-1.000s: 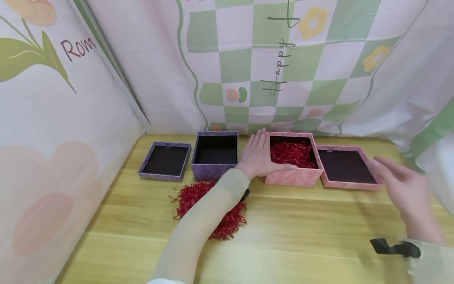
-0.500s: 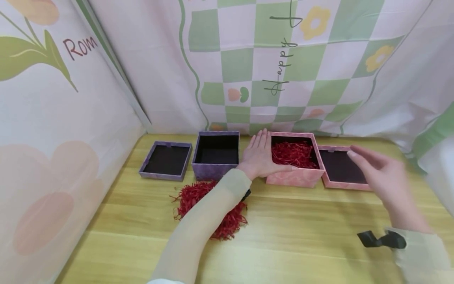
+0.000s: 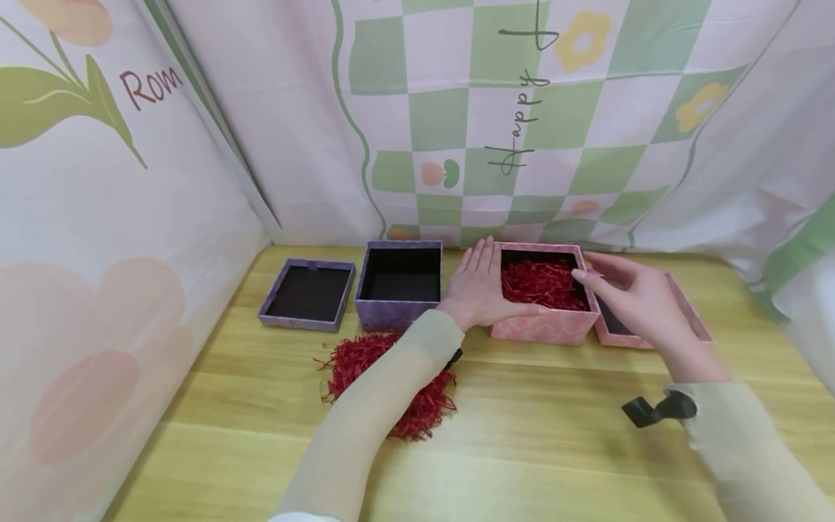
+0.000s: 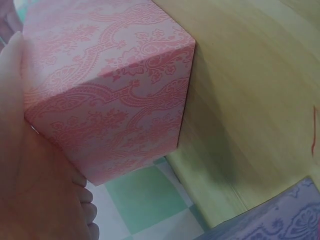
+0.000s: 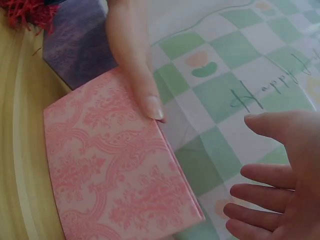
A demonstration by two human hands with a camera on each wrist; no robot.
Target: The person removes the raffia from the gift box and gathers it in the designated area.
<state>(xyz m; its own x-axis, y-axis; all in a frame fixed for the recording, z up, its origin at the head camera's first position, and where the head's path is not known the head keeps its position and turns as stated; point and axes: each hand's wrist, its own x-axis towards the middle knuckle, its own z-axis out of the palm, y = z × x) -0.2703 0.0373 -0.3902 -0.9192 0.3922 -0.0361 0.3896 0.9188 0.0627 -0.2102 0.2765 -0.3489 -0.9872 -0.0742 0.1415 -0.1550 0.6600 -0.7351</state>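
Observation:
A pink patterned box (image 3: 544, 327) stands at the back of the table with red shredded paper (image 3: 538, 283) inside. My left hand (image 3: 475, 288) lies along its left side with straight fingers, the thumb along the front rim; the left wrist view shows the palm beside the pink box (image 4: 120, 105). My right hand (image 3: 642, 304) is at the box's right side, over part of the pink lid (image 3: 693, 312). In the right wrist view the fingers of my right hand (image 5: 280, 185) are extended and spread, with a gap to the box wall.
Left of the pink box stands a purple box (image 3: 391, 313) with a dark inside. A purple lid (image 3: 298, 325) lies farther left, inner side up. A heap of red shredded paper (image 3: 355, 362) sits in front, partly behind my left forearm. A printed curtain (image 3: 437, 123) hangs behind.
My right hand has moved left, from beyond the pink lid to the right side of the pink box. My left hand has stayed against the box.

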